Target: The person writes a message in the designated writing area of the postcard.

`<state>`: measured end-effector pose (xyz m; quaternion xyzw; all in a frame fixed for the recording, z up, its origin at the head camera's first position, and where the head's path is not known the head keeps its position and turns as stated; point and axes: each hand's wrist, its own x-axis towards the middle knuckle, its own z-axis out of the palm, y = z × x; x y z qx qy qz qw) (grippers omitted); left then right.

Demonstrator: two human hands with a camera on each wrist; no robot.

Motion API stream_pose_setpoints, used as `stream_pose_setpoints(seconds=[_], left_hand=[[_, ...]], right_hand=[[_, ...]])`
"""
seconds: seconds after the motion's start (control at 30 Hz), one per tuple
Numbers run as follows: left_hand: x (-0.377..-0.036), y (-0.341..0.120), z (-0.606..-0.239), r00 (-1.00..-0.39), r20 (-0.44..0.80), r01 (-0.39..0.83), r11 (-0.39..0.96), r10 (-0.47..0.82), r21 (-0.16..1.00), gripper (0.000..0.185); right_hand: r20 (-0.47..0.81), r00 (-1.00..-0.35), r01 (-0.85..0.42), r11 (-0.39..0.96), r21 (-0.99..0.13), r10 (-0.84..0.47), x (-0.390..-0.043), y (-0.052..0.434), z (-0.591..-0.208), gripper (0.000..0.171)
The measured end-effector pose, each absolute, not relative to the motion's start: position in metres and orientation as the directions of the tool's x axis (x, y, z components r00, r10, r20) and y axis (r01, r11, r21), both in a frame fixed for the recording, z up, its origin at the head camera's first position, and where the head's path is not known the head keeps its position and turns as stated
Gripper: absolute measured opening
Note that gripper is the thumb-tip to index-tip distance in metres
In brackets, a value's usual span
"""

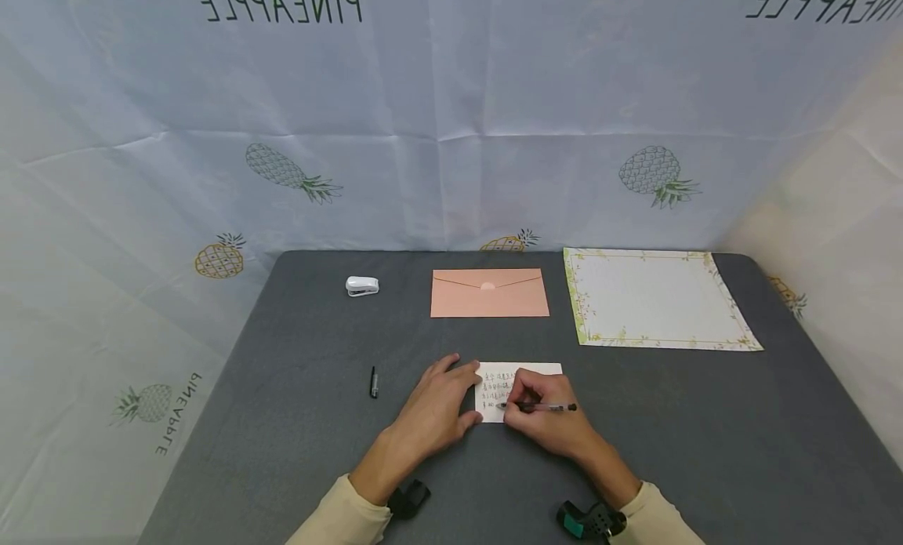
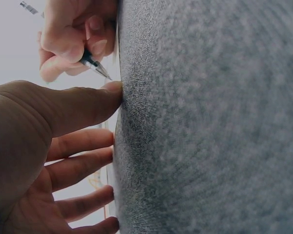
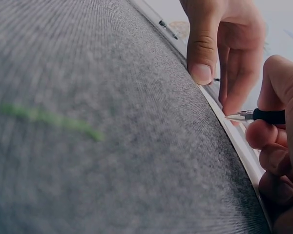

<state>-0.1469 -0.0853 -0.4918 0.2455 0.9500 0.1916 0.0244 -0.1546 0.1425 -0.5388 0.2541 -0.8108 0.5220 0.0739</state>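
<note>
A small white card (image 1: 491, 391) with several lines of handwriting lies on the dark grey table, its right part covered by my right hand (image 1: 552, 414). That hand pinches a pen (image 1: 549, 407) with a black grip, tip down at the writing. In the right wrist view the pen's metal tip (image 3: 240, 116) is at the card's surface. My left hand (image 1: 439, 402) rests at the card's left edge, fingers spread and nearly straight, thumb (image 2: 95, 105) and fingertips touching down. A black pen cap (image 1: 374, 382) lies left of the left hand.
Beyond the card lies a salmon-pink envelope (image 1: 489, 302) with its flap closed. A white stapler (image 1: 363, 286) sits at the back left of the table (image 1: 296, 419). To the back right is a large white sheet (image 1: 652, 298) with a floral border. A pineapple-print curtain (image 1: 451, 82) hangs behind.
</note>
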Motion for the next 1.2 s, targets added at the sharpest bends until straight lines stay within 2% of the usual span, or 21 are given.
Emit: stream_pose_setpoints(seconds=[0.23,0.73,1.2], left_hand=[[-0.147,-0.086,-0.491,-0.876,0.059,0.464,0.805,0.478,0.369,0.050],[-0.147,-0.086,-0.489,-0.881,0.040,0.451,0.809,0.472,0.378,0.051],[-0.148,-0.087,-0.488,-0.855,0.027,0.496,0.802,0.518,0.332,0.052]], right_hand=[[0.356,-0.867,-0.467,0.316,-0.826,-0.349,-0.154,0.141,-0.539,0.032],[0.405,-0.869,-0.485,0.331,-0.809,-0.284,-0.155,0.141,-0.539,0.038],[0.336,-0.917,-0.382,0.229,-0.895,-0.217,-0.156,0.158,-0.531,0.029]])
